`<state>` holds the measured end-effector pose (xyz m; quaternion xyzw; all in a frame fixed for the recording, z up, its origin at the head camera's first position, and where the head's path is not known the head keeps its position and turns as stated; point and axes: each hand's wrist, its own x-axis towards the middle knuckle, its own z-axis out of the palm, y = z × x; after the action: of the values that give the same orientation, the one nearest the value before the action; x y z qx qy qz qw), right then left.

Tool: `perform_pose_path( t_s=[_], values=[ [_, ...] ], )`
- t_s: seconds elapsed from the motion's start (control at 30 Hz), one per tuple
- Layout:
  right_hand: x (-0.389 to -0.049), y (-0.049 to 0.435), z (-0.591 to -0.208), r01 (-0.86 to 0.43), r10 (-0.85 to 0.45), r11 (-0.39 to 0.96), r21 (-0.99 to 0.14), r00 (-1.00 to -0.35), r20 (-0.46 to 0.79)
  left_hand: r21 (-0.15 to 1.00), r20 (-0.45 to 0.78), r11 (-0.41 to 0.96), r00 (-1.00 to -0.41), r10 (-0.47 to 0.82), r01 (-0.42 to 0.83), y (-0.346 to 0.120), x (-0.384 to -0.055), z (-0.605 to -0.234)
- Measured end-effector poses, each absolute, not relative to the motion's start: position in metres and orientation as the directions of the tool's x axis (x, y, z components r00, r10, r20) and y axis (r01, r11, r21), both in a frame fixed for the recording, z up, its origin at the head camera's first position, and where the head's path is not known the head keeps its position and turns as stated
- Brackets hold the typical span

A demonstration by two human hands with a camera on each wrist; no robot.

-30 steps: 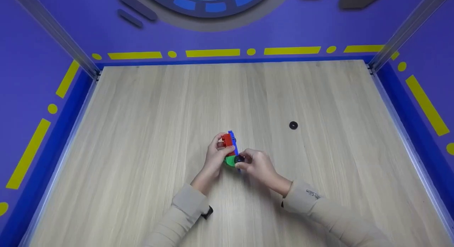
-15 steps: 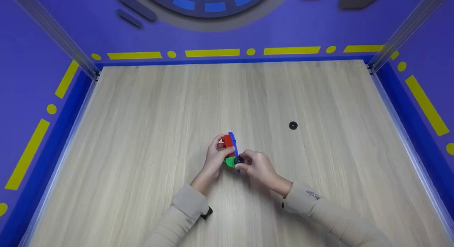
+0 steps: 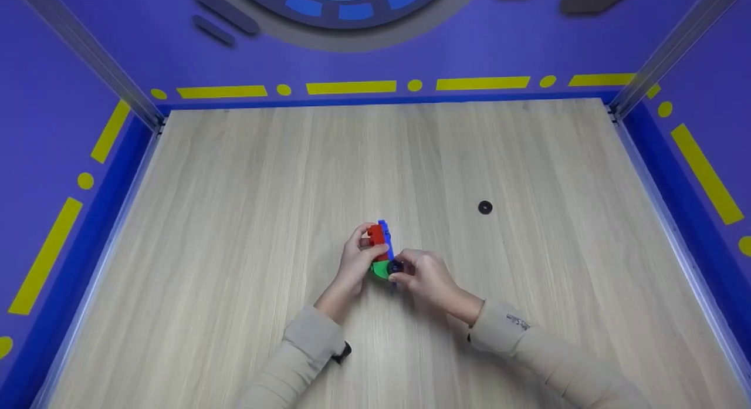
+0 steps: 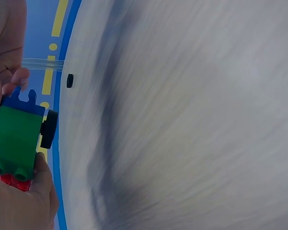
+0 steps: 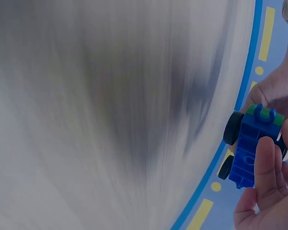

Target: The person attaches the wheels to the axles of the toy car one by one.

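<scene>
My left hand grips a small toy car by its red brick, tilted on its side. The car's blue base faces right, and a green curved block sits at the end nearer me. My right hand pinches a black wheel at the car's upper side, beside the green block. Whether that wheel is fully seated cannot be told. On the side facing the table, the right wrist view shows a larger wheel and a smaller-looking wheel on the base.
A loose black wheel lies flat on the wood-grain table, ahead and to the right of my hands. Blue-purple panels with yellow marks enclose the table at the back and both sides.
Both hands and the car have shifted very slightly toward me. My grip on the car and on the wheel looks the same, and the loose wheel stays put.
</scene>
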<state>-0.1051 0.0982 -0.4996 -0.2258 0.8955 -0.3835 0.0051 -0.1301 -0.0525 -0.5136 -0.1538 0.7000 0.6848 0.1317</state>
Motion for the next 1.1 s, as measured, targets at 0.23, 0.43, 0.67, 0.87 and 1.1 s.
perform_pose_path(
  t_s=[0.23, 0.43, 0.67, 0.87, 1.1],
  values=[
    [-0.107, 0.101, -0.499, -0.476, -0.483, 0.581, -0.661, -0.855, 0.191, 0.914, -0.405, 0.017, -0.914, -0.023, -0.405, -0.053, -0.129, -0.513],
    [-0.108, 0.103, -0.500, -0.515, -0.514, 0.578, -0.633, -0.832, 0.208, 0.908, -0.417, 0.023, -0.909, -0.005, -0.417, -0.053, -0.128, -0.514],
    [-0.108, 0.103, -0.501, -0.509, -0.531, 0.577, -0.639, -0.828, 0.179, 0.908, -0.418, 0.026, -0.909, 0.009, -0.417, -0.053, -0.129, -0.514],
    [-0.106, 0.105, -0.504, -0.523, -0.548, 0.584, -0.621, -0.818, 0.173, 0.909, -0.416, 0.034, -0.909, 0.013, -0.416, -0.052, -0.130, -0.512],
    [-0.108, 0.111, -0.505, -0.525, -0.561, 0.560, -0.641, -0.809, 0.172, 0.916, -0.401, 0.042, -0.915, 0.046, -0.400, -0.051, -0.129, -0.516]
  ],
)
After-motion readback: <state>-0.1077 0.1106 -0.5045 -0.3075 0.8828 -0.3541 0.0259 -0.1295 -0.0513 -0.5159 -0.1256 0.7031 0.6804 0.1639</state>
